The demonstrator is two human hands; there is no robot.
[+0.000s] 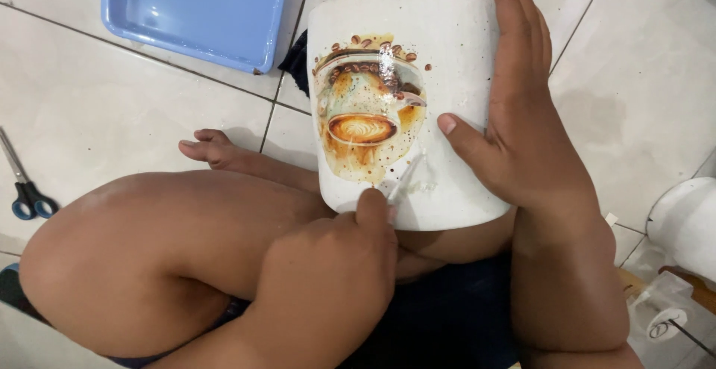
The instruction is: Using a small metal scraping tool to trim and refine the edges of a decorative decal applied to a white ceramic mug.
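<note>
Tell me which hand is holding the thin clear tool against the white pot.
The left hand, pinching the thin clear tool at the white pot's lower edge; the right hand only steadies its side.

Resting on the crossed legs: large white cylindrical pot with a coffee-cup picture. Behind it to the left, on the pale tiled floor, shallow blue plastic tray. Far left, blue-handled scissors. Far right, white rounded container.
</note>
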